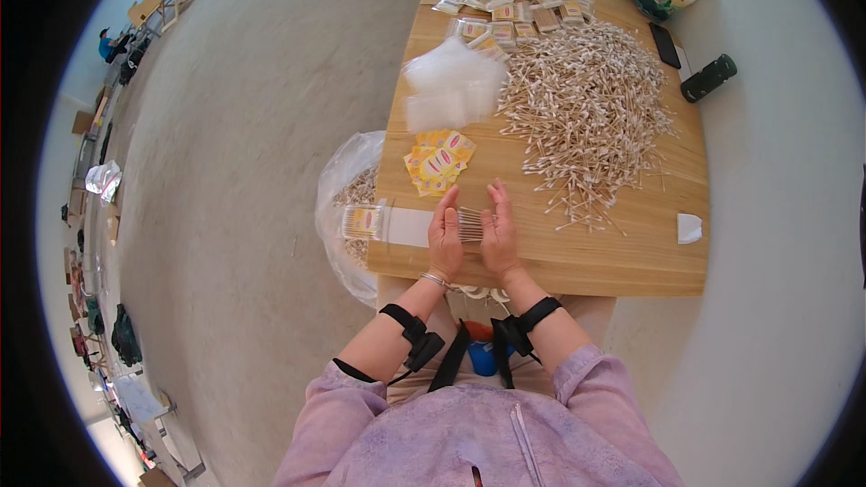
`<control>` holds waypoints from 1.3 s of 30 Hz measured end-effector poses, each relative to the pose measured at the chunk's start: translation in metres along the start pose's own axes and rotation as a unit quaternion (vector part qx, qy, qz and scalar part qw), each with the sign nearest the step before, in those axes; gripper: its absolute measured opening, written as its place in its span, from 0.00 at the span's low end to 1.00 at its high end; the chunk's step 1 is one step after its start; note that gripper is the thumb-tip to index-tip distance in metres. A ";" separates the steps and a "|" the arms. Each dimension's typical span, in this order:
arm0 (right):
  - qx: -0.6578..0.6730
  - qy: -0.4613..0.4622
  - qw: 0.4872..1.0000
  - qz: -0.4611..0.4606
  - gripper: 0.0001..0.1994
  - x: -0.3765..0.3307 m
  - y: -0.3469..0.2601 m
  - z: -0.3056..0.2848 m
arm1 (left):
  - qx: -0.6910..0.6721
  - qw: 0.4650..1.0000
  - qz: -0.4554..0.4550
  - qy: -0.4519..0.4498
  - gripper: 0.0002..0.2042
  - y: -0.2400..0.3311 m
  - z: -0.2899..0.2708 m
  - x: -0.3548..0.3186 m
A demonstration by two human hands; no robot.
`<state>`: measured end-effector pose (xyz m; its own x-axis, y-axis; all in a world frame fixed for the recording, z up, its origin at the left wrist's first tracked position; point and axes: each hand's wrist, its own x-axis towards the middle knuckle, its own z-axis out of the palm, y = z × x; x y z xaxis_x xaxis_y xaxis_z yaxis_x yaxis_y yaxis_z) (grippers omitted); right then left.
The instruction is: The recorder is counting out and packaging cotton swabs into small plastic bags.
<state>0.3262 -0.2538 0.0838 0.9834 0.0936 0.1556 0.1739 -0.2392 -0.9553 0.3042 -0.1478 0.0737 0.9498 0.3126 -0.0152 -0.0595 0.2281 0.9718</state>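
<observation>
Head view shows two bare hands side by side at the near edge of a wooden table [631, 261]. The left hand [445, 236] and the right hand [499, 233] press toward each other, clamped on a small bundle of cotton swabs [470, 225] that lies between the palms, with the sticks running side to side. Those swabs look very light, thin and a bit stiff, with soft tips, and I think they would slide apart easily, so it seems best to squeeze the bundle gently at both ends, as the hands do now. At about 9 o'clock from the hands a clear packet with a yellow card [365, 221] lies on the table edge. At 12 o'clock, near the hands, sits a little pile of yellow cards [437, 160]. At 1 o'clock a big heap of loose cotton swabs [586, 108] spreads wide. Past the cards, at 12 o'clock, is a stack of clear plastic bags [454, 83], and farther off are filled packets [514, 4]. A plastic sack of swabs [347, 203] hangs at the table's left side. Smooth and flat is the table top. Around it the floor [253, 171] is pale and wide, with boxes far away at 10 o'clock.
</observation>
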 end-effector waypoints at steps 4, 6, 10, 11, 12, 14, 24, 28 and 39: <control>-0.251 -0.034 0.963 -0.095 0.27 -0.007 -0.005 -0.004 | -0.033 0.999 -0.010 -0.024 0.23 0.000 -0.008 0.001; -0.473 -0.177 0.858 -0.096 0.36 -0.014 -0.017 -0.012 | -0.014 0.999 -0.014 -0.037 0.24 0.000 -0.010 0.001; -0.484 -0.255 0.834 -0.078 0.44 -0.037 -0.030 -0.016 | -0.086 0.995 -0.032 -0.035 0.25 0.002 -0.010 0.003; -0.504 -0.261 0.820 -0.072 0.46 -0.040 -0.034 -0.016 | -0.086 0.995 -0.034 -0.028 0.25 0.002 -0.009 0.004; -0.524 -0.266 0.806 -0.065 0.48 -0.042 -0.036 -0.015 | -0.086 0.995 -0.036 -0.023 0.25 0.003 -0.008 0.004; -0.531 -0.273 0.800 -0.056 0.48 -0.041 -0.037 -0.011 | -0.086 0.995 -0.036 -0.022 0.25 0.005 -0.008 0.004; -0.495 -0.247 0.830 -0.068 0.46 -0.019 -0.031 -0.014 | -0.079 0.995 -0.047 -0.037 0.24 0.005 -0.011 0.005; -0.492 -0.220 0.840 -0.070 0.41 -0.021 -0.020 -0.013 | -0.104 0.994 -0.038 -0.001 0.23 0.005 -0.007 0.004; -0.080 -0.032 0.995 -0.042 0.22 -0.011 -0.004 -0.004 | -0.087 0.996 -0.030 0.004 0.24 0.000 -0.009 0.003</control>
<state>0.3154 -0.2576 0.0868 0.9606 0.1798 0.2119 0.2663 -0.3777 -0.8868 0.3042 -0.1385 0.0719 0.9507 0.3009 -0.0744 -0.0560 0.4026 0.9137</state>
